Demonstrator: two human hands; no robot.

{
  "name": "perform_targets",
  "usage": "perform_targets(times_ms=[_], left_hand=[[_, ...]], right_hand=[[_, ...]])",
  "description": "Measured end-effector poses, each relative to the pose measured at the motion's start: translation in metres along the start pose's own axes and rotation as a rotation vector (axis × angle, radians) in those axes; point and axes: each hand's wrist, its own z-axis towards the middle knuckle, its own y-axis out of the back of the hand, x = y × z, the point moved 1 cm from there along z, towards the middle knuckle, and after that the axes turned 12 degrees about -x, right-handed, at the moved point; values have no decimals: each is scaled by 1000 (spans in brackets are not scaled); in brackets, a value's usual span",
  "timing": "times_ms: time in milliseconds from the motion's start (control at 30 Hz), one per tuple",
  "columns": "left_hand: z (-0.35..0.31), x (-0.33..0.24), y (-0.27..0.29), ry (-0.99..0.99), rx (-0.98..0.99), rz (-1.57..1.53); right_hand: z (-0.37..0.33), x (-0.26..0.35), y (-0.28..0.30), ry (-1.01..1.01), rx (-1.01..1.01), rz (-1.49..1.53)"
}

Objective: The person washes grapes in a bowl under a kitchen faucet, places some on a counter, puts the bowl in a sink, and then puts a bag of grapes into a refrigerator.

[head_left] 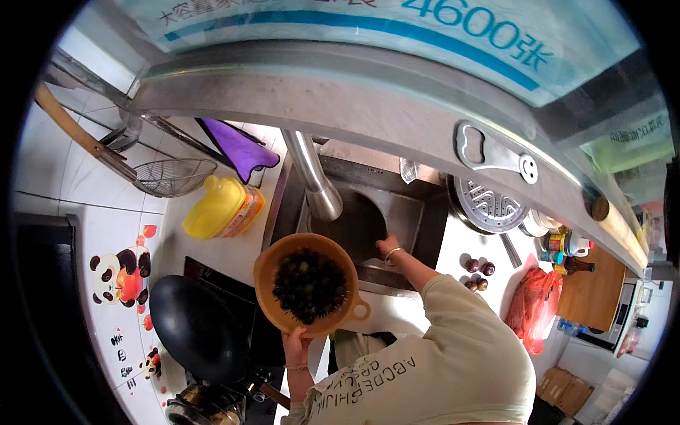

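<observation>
My left hand [295, 341] grips the near-left rim of a tan plastic basin [338, 253] with a looped handle on its right side. A heap of dark, spiky-looking pieces [310, 285] fills its middle; their kind I cannot make out. The basin is tipped a little, between the wok and the sink's front edge. Inside the dark sink [405, 212], my right hand [388, 246] is closed at the right edge of a round metal pot [365, 219]. A thick steel faucet [315, 184] hangs over that pot, partly hiding it.
A black wok [198, 329] rests on the stove at left, near a yellow container [214, 209]. A wire strainer [173, 177] hangs above. Right of the sink lie a perforated steamer plate [490, 204], several dark round fruits or bulbs [487, 268] and a red plastic bag [533, 304]. A shelf edge [319, 88] crosses overhead.
</observation>
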Motion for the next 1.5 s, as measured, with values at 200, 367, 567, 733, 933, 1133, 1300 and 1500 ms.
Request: perform_targets(times_ms=[200, 367, 567, 733, 933, 1133, 1300, 1500], left_hand=[[16, 5, 7, -34, 99, 85], [7, -5, -7, -19, 53, 127], [14, -9, -11, -24, 136, 105], [10, -14, -14, -46, 204, 98], [6, -16, -18, -43, 189, 81], [-2, -13, -17, -31, 225, 110], [-6, -9, -16, -31, 222, 68], [-22, -23, -31, -128, 359, 79]], right_hand=[[-56, 128, 81, 141, -101, -213], [-85, 179, 137, 475, -286, -146], [-108, 210, 192, 691, -295, -47], [-145, 239, 231, 857, -337, -17], [-174, 246, 256, 971, -467, 14], [-161, 215, 255, 1024, -506, -90], [-176, 220, 231, 771, -485, 68], [-142, 119, 170, 72, 119, 182]])
